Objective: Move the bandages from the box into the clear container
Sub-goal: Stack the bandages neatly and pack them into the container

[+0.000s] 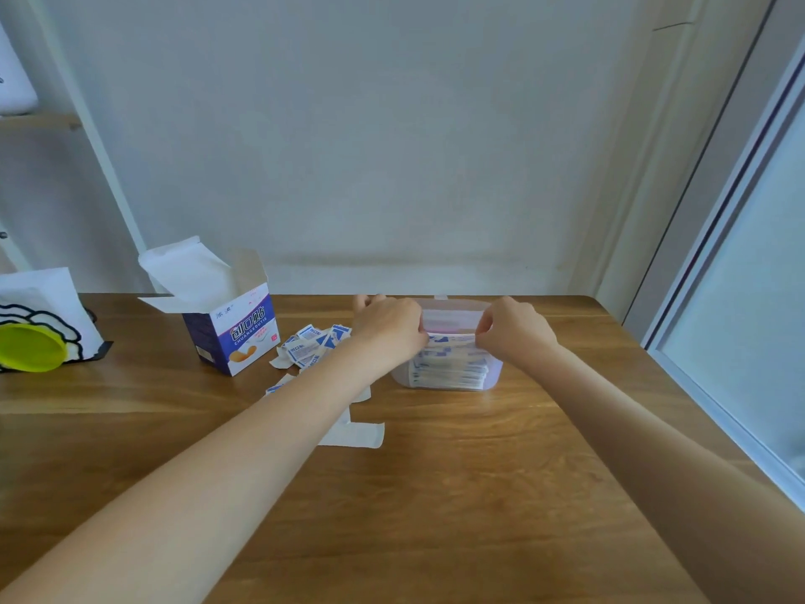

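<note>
The clear container (453, 309) stands near the table's far edge, with a stack of blue-and-white wrapped bandages (451, 368) showing through its front wall. My left hand (387, 329) and my right hand (514, 329) pinch the two ends of a bandage (451, 340) held across the top of that stack. The purple-and-white bandage box (235, 337) stands open to the left, its flaps up. Several loose bandages (309, 344) lie scattered on the table between the box and the container, partly hidden under my left forearm.
A wooden table (435, 494) runs to the wall behind. A white holder with a yellow-green lid (30, 346) sits at the far left. A window frame (718, 385) borders the table's right edge. One unwrapped strip (361, 435) lies nearer to me.
</note>
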`<action>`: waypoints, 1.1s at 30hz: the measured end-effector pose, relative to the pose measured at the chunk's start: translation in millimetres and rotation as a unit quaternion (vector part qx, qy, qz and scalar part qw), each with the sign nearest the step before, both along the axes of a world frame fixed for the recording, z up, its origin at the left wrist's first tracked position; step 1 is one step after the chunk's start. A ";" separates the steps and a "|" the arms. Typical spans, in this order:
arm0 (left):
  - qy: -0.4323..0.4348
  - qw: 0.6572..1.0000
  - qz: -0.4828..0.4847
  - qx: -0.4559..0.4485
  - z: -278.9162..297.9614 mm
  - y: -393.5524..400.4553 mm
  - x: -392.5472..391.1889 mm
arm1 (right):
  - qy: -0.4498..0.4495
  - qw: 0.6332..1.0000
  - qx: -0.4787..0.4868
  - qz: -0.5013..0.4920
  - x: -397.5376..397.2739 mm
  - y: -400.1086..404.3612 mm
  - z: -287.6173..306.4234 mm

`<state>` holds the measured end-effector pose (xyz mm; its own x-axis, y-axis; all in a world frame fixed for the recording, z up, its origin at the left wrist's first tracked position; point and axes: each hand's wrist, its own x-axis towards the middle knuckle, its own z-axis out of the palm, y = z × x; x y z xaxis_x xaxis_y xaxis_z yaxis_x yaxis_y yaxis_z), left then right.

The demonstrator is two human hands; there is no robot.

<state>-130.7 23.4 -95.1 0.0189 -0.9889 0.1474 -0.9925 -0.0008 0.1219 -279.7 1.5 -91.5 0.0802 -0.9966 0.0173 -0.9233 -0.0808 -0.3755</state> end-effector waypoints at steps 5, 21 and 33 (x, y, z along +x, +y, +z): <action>-0.042 0.999 -0.011 0.003 2.2 -0.5 0.0 | 0.041 0.999 0.009 0.013 -1.2 1.0 5.9; -0.002 0.980 0.000 -0.198 17.6 25.3 37.2 | 0.111 0.978 -0.164 0.058 15.0 41.3 37.3; 0.051 0.981 -0.109 0.155 -32.1 98.4 144.4 | 0.125 0.953 -0.018 0.275 125.3 87.8 -51.8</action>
